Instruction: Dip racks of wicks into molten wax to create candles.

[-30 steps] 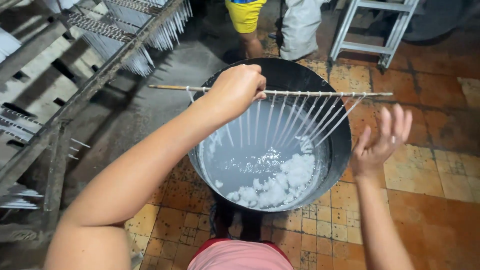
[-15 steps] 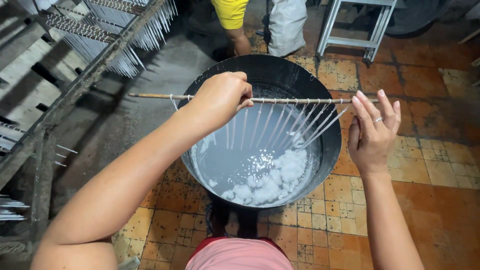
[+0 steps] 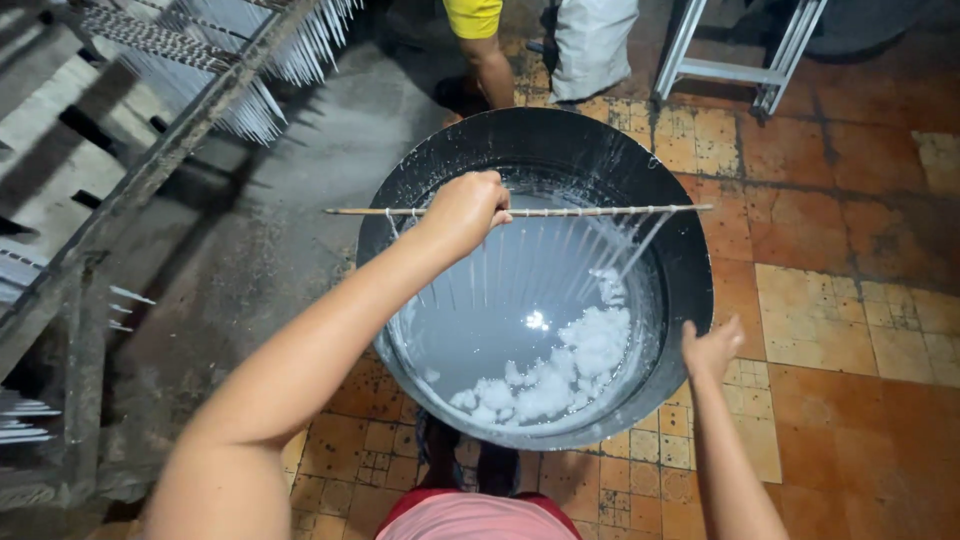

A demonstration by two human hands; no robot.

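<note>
Left hand (image 3: 465,212), arm outstretched, clamps the stick (image 3: 560,211) level across the basin (image 3: 690,290); right hand (image 3: 710,350) rests loosely curled, holding nothing, at its right rim.

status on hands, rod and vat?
Left hand gripping thin wooden rod of hanging white candles over round black vat. Right hand empty at the vat's rim. Another person's leg behind vat.

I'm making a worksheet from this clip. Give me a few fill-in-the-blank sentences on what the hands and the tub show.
1. The left hand grips a thin ___ hung with pale strands.
2. The strands hang over a round black ___ of cloudy liquid.
3. The right hand is by the tub's ___.

Missing words: stick; tub; rim
</note>
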